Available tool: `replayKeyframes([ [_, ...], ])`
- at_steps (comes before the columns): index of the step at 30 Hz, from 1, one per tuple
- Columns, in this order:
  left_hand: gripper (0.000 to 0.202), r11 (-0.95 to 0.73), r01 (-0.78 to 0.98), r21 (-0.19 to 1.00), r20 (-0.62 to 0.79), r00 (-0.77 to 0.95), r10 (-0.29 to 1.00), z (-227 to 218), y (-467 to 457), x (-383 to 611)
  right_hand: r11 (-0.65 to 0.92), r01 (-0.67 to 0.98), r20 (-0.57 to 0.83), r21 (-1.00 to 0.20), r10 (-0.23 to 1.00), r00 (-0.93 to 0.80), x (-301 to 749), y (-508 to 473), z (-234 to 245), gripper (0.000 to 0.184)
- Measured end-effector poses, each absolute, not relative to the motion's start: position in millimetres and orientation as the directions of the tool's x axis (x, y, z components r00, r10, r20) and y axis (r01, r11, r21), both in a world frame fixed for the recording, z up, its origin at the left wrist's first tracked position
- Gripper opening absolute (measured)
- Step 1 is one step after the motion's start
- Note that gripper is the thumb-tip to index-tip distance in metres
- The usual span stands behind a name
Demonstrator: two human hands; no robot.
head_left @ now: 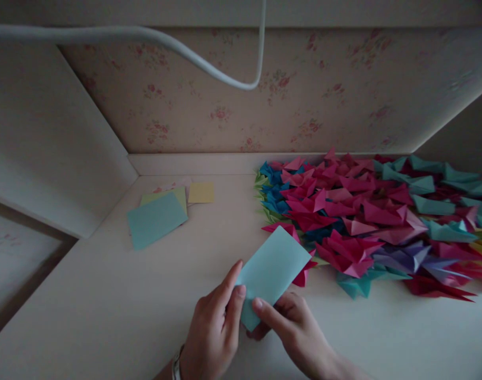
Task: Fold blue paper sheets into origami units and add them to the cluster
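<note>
A light turquoise sheet of paper (275, 264), rectangular and tilted, is held above the table between both hands. My left hand (219, 316) grips its left edge, thumb on the face and fingers along the side. With the thumb on top and the fingers bent underneath, my right hand (290, 322) pinches the lower right edge. The paper's upper corner overlaps the near left side of a large heap of folded paper boats (352, 206) in pink, red, blue, turquoise and purple.
On the white table (154, 306), a turquoise sheet (157, 219) lies over a yellow-green sheet (180, 198) at the left. A small yellow paper (201, 192) lies beside them. A white cable (209, 68) hangs in front of the floral back wall (233, 126). A white panel (59, 132) stands left.
</note>
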State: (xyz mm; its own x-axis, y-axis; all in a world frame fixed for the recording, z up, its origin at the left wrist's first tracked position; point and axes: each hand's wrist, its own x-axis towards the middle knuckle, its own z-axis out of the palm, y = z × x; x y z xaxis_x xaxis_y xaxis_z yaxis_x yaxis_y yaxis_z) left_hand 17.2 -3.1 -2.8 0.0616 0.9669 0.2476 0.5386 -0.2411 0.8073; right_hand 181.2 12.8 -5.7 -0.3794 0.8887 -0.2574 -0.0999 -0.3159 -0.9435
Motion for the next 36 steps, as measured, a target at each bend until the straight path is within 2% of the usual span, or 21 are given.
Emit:
replayKeyframes([
  [5,0.041,-0.228,0.513,0.827,0.240,0.044,0.970,-4,1,16,-0.387,-0.077,-0.328,-0.919,0.857,-0.398,176,11,-8,0.049],
  [10,0.041,-0.096,0.450,0.888,0.127,-0.039,0.991,-3,0,17,-0.440,-0.131,-0.335,-0.889,0.816,-0.470,178,12,-9,0.036],
  [13,0.052,0.050,0.274,0.961,-0.016,-0.123,0.992,-1,-1,20,-0.439,-0.120,-0.350,-0.890,0.829,-0.437,179,14,-8,0.037],
  [15,0.054,0.123,0.112,0.986,-0.117,-0.059,0.991,1,-1,21,-0.421,-0.128,-0.344,-0.898,0.853,-0.393,180,16,-6,0.042],
  [16,0.047,0.145,0.067,0.987,-0.146,0.006,0.989,2,0,22,-0.418,-0.137,-0.342,-0.898,0.859,-0.380,181,17,-5,0.044],
  [18,0.031,0.149,0.080,0.986,-0.158,0.109,0.981,3,2,23,-0.425,-0.160,-0.345,-0.891,0.863,-0.370,180,18,-5,0.049],
  [22,0.042,0.147,0.202,0.968,-0.167,0.085,0.982,-1,2,24,-0.424,-0.171,-0.341,-0.889,0.864,-0.370,179,16,-4,0.057],
  [25,0.042,0.190,0.206,0.960,-0.207,0.067,0.976,-4,0,24,-0.356,-0.183,-0.298,-0.916,0.912,-0.283,185,19,-3,0.060],
  [30,0.046,0.259,0.118,0.959,-0.271,0.100,0.957,-3,0,25,-0.160,-0.335,-0.192,-0.929,0.979,0.065,207,40,0,0.055],
  [32,0.045,0.278,0.058,0.959,-0.282,0.092,0.955,-2,3,26,-0.057,-0.356,-0.124,-0.933,0.978,0.168,214,45,1,0.046],
  [34,0.044,0.283,-0.010,0.959,-0.282,0.058,0.958,-3,6,25,0.046,-0.340,-0.033,-0.939,0.974,0.225,218,45,-1,0.027],
  [35,0.043,0.284,-0.046,0.958,-0.282,0.040,0.959,-4,8,24,0.100,-0.293,0.032,-0.951,0.973,0.228,219,43,-2,0.026],
  [36,0.042,0.284,-0.082,0.955,-0.283,0.028,0.959,-5,9,23,0.158,-0.209,0.114,-0.965,0.972,0.207,220,41,-3,0.033],
])
